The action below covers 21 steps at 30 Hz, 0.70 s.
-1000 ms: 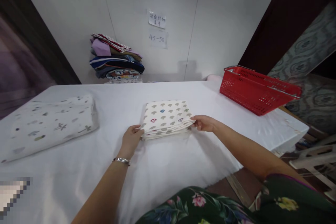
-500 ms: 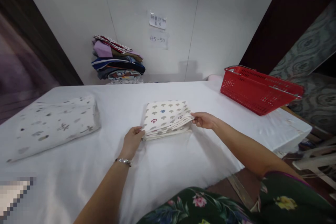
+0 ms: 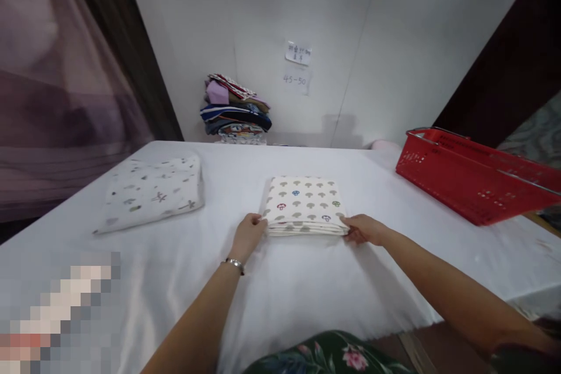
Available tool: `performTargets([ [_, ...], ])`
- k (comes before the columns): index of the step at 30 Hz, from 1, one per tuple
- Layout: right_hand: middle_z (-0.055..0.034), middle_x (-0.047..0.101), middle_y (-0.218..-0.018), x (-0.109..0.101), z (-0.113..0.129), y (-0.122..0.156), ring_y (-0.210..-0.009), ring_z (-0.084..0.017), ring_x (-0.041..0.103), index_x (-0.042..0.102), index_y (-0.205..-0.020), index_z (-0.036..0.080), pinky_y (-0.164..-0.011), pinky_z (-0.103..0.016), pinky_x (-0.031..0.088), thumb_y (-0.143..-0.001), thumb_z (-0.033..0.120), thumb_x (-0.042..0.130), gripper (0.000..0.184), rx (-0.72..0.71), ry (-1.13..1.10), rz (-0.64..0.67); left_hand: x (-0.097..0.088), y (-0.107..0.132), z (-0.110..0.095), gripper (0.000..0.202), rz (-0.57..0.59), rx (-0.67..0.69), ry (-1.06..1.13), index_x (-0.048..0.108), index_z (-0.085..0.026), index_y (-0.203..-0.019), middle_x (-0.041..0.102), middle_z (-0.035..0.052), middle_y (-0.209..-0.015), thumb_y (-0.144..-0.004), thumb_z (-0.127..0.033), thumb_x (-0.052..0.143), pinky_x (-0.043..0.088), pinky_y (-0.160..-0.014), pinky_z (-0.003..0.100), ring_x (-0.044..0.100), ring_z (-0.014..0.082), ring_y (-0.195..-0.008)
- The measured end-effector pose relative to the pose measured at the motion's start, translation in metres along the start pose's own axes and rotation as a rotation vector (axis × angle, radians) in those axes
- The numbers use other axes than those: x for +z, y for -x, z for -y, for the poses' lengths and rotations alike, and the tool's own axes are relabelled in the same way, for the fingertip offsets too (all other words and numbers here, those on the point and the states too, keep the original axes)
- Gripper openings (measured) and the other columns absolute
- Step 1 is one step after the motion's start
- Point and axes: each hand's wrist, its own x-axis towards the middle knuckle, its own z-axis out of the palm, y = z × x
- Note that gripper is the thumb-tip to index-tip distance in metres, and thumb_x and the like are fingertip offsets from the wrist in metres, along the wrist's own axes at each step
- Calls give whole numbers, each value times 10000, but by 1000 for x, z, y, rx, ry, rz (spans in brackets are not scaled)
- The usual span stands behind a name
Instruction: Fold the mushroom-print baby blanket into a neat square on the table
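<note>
A folded white cloth (image 3: pixel 303 201) printed with small mushrooms lies flat in the middle of the table, its layered edge facing me. My left hand (image 3: pixel 249 238) pinches its near left corner between thumb and fingers. At the near right corner, my right hand (image 3: pixel 364 229) grips the layers, thumb on top and fingers partly hidden below. Off to the left rests a larger folded white cloth (image 3: pixel 153 193) with leaf and palm-like prints, touched by neither hand.
A white-covered table (image 3: pixel 184 280) spreads before me. At its back stands a stack of folded clothes (image 3: pixel 236 110) by the wall. A red basket (image 3: pixel 473 172) sits at the right. Two paper notes (image 3: pixel 298 54) hang on the wall. A pixelated patch covers the lower left.
The right corner of the mushroom cloth, lifted before, now lies down and its near edge is straighter. My right hand has lowered with it. The view has turned left.
</note>
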Motion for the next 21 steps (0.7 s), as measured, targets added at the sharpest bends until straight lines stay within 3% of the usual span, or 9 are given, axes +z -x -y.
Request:
performTargets([
  [3, -75, 638, -682, 9, 4, 0, -553, -150, 617, 565, -841, 100, -462, -232, 515, -791, 420, 590, 325, 11, -58, -27, -2, 5, -4, 390, 10, 39, -129, 547, -160, -1043, 640, 69, -931, -731, -390, 501, 408, -673, 258, 594, 168, -785],
  [6, -18, 604, -628, 15, 3, -5, -474, -111, 565, 555, -848, 123, -440, -227, 508, -804, 395, 579, 276, 43, -180, -19, -5, 7, -9, 392, 88, 6, -113, 540, -153, -1062, 651, 69, -883, -736, -365, 495, 399, -658, 256, 596, 167, -742],
  [12, 31, 563, -582, 19, 6, -6, -447, -70, 505, 552, -834, 154, -326, -137, 374, -750, 419, 630, 289, 74, -254, 15, -9, 7, -23, 353, 170, -50, -29, 592, -138, -797, 615, 38, -639, -720, -474, 518, 365, -513, 242, 550, 149, -566],
  [16, -6, 631, -740, 4, 2, 8, -591, -85, 567, 577, -903, 159, -440, -149, 436, -754, 378, 626, 270, -95, -210, 9, 1, 24, -28, 342, 216, -47, -3, 576, -147, -800, 622, 35, -691, -692, -471, 562, 369, -518, 233, 553, 147, -609],
  [21, -50, 604, -642, -30, -29, 23, -505, -97, 532, 592, -824, 113, -418, -178, 401, -752, 511, 559, 405, -61, 108, 8, 12, 68, -20, 416, 346, 71, -168, 549, -183, -871, 633, 38, -828, -648, -531, 591, 386, -567, 251, 574, 178, -704],
])
